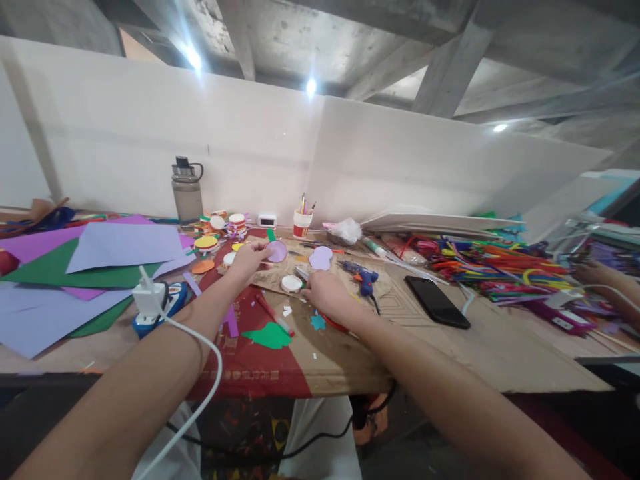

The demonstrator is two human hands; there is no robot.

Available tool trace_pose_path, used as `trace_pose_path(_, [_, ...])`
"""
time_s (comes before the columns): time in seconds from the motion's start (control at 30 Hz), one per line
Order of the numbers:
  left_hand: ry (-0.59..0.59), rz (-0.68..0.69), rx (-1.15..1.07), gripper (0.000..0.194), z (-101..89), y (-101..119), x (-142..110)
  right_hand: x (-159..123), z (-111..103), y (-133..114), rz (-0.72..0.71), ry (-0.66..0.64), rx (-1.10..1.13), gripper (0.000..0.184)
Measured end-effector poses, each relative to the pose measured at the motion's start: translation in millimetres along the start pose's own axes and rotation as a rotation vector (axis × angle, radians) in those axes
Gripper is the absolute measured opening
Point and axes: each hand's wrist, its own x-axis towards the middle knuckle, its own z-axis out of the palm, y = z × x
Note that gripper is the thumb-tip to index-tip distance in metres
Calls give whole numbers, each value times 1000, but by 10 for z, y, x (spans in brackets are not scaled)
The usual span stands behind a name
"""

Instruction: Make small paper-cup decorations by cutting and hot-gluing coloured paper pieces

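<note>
Centrally, a purple disc (278, 252) is pinched at its edge by the left hand (247, 261), above the cardboard (350, 373). The right hand (327, 295) is closed around scissors (301, 273), their handles largely hidden by the hand. Just beside the blades lies a white lid (291, 284); beyond is a purple cutout (321, 258). Nearer the front lie green paper (270, 335) and a blue star (317, 322). Rightward follow a glue gun (367, 281) and a phone (437, 302); a bottle (187, 199) stands upright at rear left.
</note>
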Motion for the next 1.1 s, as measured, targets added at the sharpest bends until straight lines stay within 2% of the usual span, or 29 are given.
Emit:
trace_pose_path(0.13, [-1, 6, 2, 36, -1, -4, 6, 150, 53, -21, 17, -60, 0, 30])
trace_pose_path(0.3, [4, 3, 22, 33, 23, -8, -10, 242, 99, 24, -2, -76, 2, 27])
trace_pose_path(0.73, [16, 16, 48, 30, 54, 28, -67, 177, 33, -42, -74, -55, 12, 17])
trace_pose_path(0.83, [19, -11, 23, 32, 63, 36, -71, 160, 19, 13, -66, 19, 47, 17])
trace_pose_path(1.0, [18, -45, -8, 34, 79, 46, -81, 278, 25, 157, -103, 282, 284, 20])
trace_pose_path(1.1, [9, -49, -29, 32, 87, 48, -88, 336, 22, 192, -131, 330, 427, 18])
